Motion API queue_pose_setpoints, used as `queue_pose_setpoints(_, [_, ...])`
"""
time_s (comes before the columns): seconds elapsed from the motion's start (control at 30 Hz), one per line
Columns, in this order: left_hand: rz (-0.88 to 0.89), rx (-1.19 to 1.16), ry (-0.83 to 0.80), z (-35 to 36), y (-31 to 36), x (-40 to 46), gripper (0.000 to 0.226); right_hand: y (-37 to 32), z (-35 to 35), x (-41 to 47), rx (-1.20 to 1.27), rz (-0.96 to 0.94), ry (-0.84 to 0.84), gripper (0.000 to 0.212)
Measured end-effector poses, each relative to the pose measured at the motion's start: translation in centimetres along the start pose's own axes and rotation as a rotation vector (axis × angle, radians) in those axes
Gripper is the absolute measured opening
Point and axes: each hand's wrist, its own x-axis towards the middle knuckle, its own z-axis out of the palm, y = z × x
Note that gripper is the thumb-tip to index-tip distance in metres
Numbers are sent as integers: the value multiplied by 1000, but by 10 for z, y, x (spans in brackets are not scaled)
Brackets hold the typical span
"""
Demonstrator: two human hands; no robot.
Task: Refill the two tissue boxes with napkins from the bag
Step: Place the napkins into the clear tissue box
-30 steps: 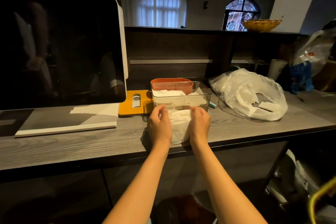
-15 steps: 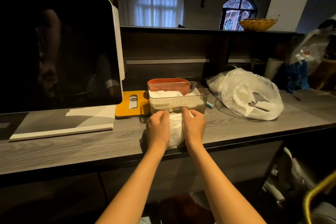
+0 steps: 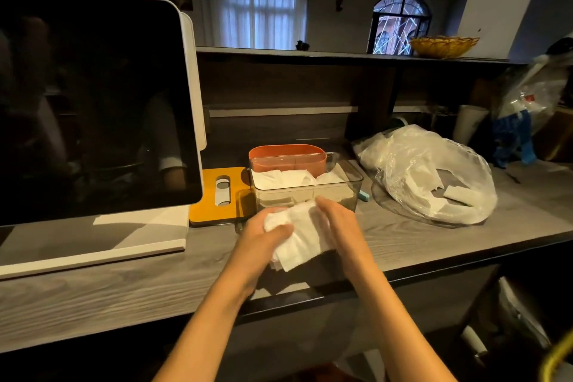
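A stack of white napkins (image 3: pixel 297 236), flat on the counter (image 3: pixel 93 282) a second ago, is now lifted and tilted, its long axis sloping toward the clear tissue box (image 3: pixel 305 186) just behind. The left hand (image 3: pixel 263 239) grips it, thumb curled over the top; the right hand (image 3: pixel 338 223) cups its other side. The napkin bag (image 3: pixel 428 174) lies right of the box.

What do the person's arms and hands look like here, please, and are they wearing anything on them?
Both forearms are bare up to the bottom edge of the picture: no sleeves, gloves, watch or bracelet show. The left hand and the right hand show no rings on the parts in view, though the dim light hides fine detail. The arms are slender. No markings are visible.
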Motion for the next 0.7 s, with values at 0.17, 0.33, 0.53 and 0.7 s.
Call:
queue_pose_setpoints(0.17, [-164, -285, 15, -6, 4, 1, 25, -1, -15, 3, 26, 12, -156, 37])
queue_pose_setpoints(0.33, [-283, -244, -245, -8, 8, -3, 35, -6, -16, 7, 186, 92, -65, 35])
queue_pose_setpoints(0.53, [-351, -326, -168, 1, -2, 2, 42, -4, -1, -7, 296, 123, -145, 23])
queue_pose_setpoints(0.7, [-319, -476, 6, 21, -2, -4, 46, 5, 18, -17, 176, 160, -62, 34])
